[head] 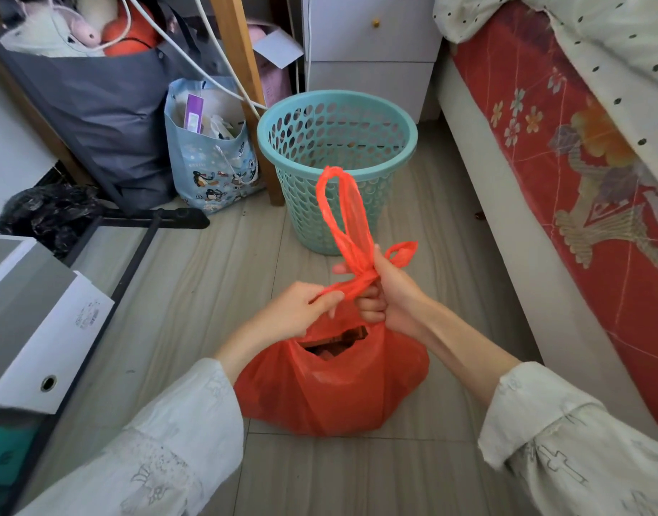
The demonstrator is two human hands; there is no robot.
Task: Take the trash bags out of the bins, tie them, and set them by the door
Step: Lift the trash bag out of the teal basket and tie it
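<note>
A red plastic trash bag [331, 389] sits on the grey floor in front of me, its mouth partly open with dark rubbish showing inside. My left hand [297, 310] pinches one twisted handle of the bag. My right hand [387, 292] grips the crossed handles where they meet; one long loop sticks up above it and a short end pokes out to the right. Just behind the bag stands a teal perforated bin [336, 150], upright, with no liner in it.
A bed with a red flowered mattress [565, 150] runs along the right. A white drawer unit [372, 42] stands behind the bin. At left are a penguin-print bag [212, 158], a grey bag [96, 106], a black plastic bag [44, 214] and a white box [33, 322].
</note>
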